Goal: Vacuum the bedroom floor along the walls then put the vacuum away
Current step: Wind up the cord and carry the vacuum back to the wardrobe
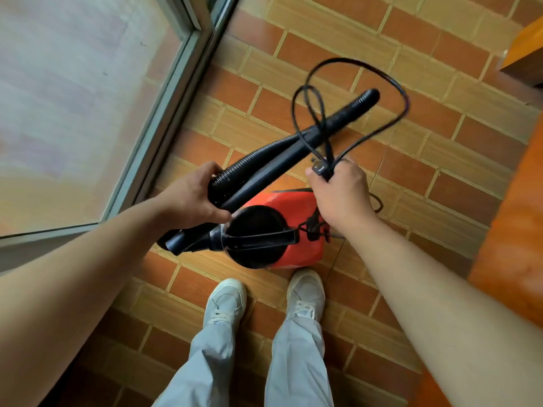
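The red vacuum [293, 230] is stood on the tiled floor [426, 160], just ahead of the shoes [226, 301] at 6 o'clock. The doubled black hose [264, 163] is gripped by the left hand [194, 198] at 10 o'clock of the canister, fingers curled round both runs, and its far bend is pointed toward 1 o'clock. The looped power cord [352, 113] is pinched in the right hand [340, 195] at 1 o'clock. A small black block at the fingertips may be the plug, though blur leaves this unsure.

The loops are held loose and wide, so they could be snagged on the hose end or shed from the grip. One strand is trailed at 3 o'clock of the canister, where it could be trodden on. If the left grip is relaxed, the springy hose could be flung open, and the canister tipped by its pull.

The floor is laid in orange and tan brick-pattern tiles, judged hard and smooth. A metal-framed glass door [164, 118] is set at 10 o'clock, and wooden furniture [511, 215] is seen at 3 o'clock
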